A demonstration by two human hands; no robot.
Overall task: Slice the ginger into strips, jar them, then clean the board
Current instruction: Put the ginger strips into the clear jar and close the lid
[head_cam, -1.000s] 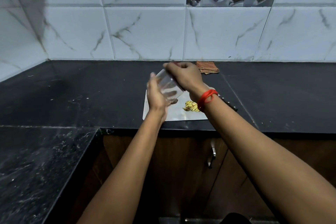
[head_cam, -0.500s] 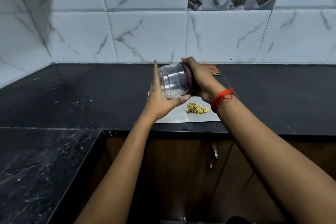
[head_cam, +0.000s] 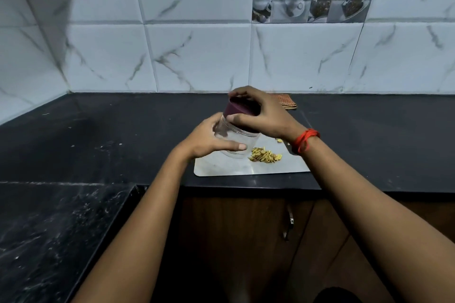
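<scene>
Over the left half of the steel-grey board, both hands meet on the jar. It is clear, looks empty, and leans with its top angled up and away toward the wall. The left hand has its grip wrapped round the transparent body, thumb laid flat across the front, fingers curling behind. The right hand comes in from above, its grip curled over the maroon lid, fingertips hooked on the far edge and thumb pressed at the near rim where lid meets glass. A red thread circles that right wrist.

And the ginger strips? They sit in a small yellow pile on the board, just beside the jar's base on its right, none inside the jar. One stray ginger piece lies further back on the board, close to the right wrist. Whether the jar's bottom touches the board or hangs just above it, I cannot tell from this angle.

The board lies on the black desk, near its front edge. Back by the marbled wall tiles, a folded checked cloth peeks out behind the right hand. Below the desk, a brown cabinet door carries a metal handle.
</scene>
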